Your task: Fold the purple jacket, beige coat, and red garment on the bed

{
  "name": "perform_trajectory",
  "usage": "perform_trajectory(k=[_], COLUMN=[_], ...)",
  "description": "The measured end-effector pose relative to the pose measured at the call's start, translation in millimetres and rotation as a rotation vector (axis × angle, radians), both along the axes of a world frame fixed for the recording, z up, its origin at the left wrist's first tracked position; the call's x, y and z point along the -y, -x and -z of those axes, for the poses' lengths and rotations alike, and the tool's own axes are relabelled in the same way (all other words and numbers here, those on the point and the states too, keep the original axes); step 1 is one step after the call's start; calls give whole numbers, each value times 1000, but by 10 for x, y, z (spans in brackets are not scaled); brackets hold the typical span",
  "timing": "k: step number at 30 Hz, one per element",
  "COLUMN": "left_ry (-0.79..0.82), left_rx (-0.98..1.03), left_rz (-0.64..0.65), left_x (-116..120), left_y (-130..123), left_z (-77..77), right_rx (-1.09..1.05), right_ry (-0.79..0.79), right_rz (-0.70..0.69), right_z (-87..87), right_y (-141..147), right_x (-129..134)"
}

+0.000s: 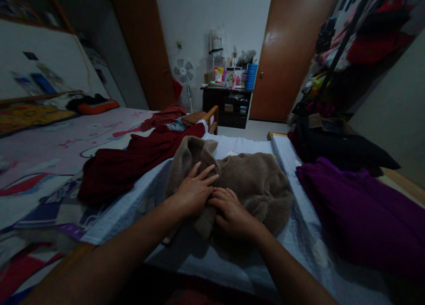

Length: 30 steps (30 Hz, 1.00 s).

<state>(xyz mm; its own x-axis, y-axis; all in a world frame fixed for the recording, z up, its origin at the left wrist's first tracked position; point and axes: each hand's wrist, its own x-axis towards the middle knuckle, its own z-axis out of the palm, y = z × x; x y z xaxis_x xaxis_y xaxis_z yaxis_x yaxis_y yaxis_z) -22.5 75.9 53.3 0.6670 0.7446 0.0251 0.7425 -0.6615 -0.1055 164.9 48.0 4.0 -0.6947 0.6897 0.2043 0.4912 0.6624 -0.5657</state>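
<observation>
A fuzzy brown hooded coat (257,185) lies bunched on a surface covered with a pale cloth (186,260). Its hood is at the left, and what looks like a button shows near the top edge. My left hand (195,190) rests on the hood side, fingers stretched out over the fabric. Close beside it, my right hand (232,210) lies on the middle of the coat with its fingers extended and slightly bent. The two hands nearly touch at the fingertips. Neither hand visibly grips the fabric.
To the left is a bed (89,128) with a dark red garment (133,159) on its near edge. A purple garment (361,212) and dark folded clothes (338,141) lie at the right. Beyond stand a fan (184,71) and a black cabinet (212,103).
</observation>
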Motion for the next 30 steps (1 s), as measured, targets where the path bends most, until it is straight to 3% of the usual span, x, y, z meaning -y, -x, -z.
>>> perform_trajectory(k=[5, 10, 16, 19, 21, 25, 28, 30], left_ry=[-25, 59, 244, 255, 184, 20, 24, 43], left_rx=[-40, -134, -65, -100, -126, -112, -128, -136], left_rz=[-14, -6, -63, -51, -11, 80, 87, 62], left_x=[-144, -184, -224, -231, -216, -180, -157, -140], left_y=[-110, -153, 29, 151, 201, 229, 229, 231], left_z=[-131, -136, -194, -242, -207, 11, 122, 114], right_rx=[3, 43, 104, 100, 91, 83, 77, 110], right_ry=[-10, -70, -102, -112, -116, -81, -59, 5], right_rz=[-16, 32, 99, 105, 118, 174, 296, 358], right_z=[-36, -48, 5, 38, 49, 50, 66, 76], right_y=[-32, -47, -53, -55, -40, 19, 27, -15], right_x=[46, 94, 49, 24, 11, -44, -109, -146])
